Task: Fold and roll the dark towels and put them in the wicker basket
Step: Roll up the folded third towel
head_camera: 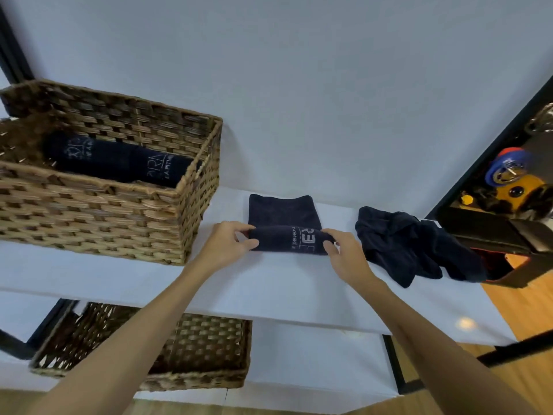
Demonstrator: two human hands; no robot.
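While both hands (227, 244) grip, towel (284, 226) lies half-rolled.

Pale lettering marks the dark towels. On the half-rolled towel (287, 239) on the shelf, large letters and a smaller line show, upside down and unreadable. A rolled towel (161, 167) in the wicker basket (119, 223) reads "PRA"; its neighbour's (86, 155) print is too blurred.

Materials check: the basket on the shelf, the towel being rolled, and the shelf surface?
Wicker basket: looks like woven natural fibre, rattan or seagrass; tan and brown checker weave, matte.
Towel under the left hand and right hand: dark navy soft cloth, probably terry cotton; fuzzy matte nap, pale printed lettering.
Shelf: smooth white, matte; laminate or painted board, cannot tell which.
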